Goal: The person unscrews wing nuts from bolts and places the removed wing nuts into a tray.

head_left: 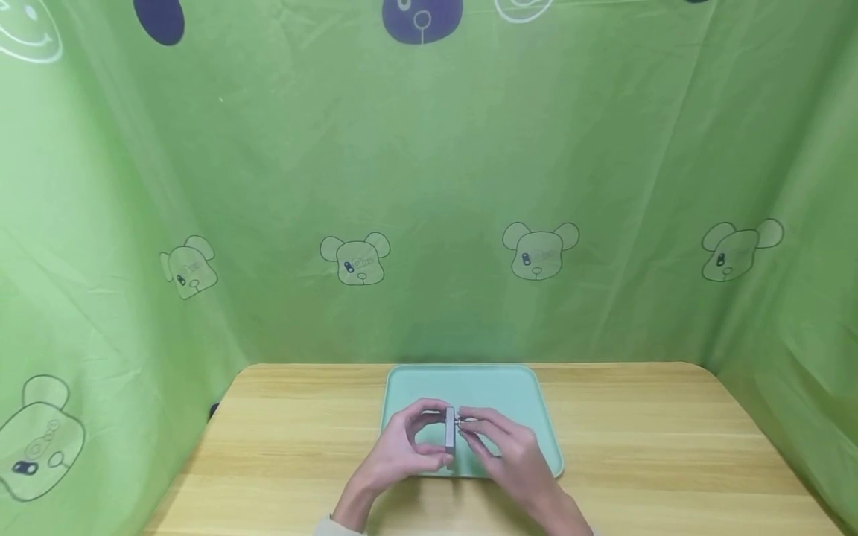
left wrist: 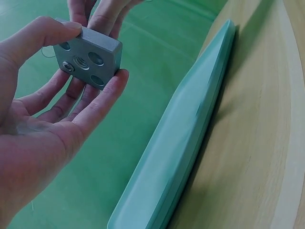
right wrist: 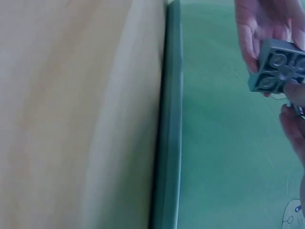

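Between the thumb and fingers of my left hand (head_left: 398, 449), a small grey square metal block (head_left: 450, 432) is held on edge above the tray. In the left wrist view the block (left wrist: 86, 74) shows a threaded centre hole with round holes about it; a small metal ring-like end (left wrist: 68, 67) sits in one of them. My right hand (head_left: 515, 452) pinches a small shiny metal piece (right wrist: 300, 110), probably a screw, against the block's other face. Fingers hide most of that piece. Recesses mark this face of the block (right wrist: 275, 71) in the right wrist view.
Beneath the hands lies a mint-green tray (head_left: 415, 380) with a raised rim, on a light wooden table (head_left: 302, 424). Green cloth (head_left: 442, 171) printed with bear heads hangs behind the table and at both sides.
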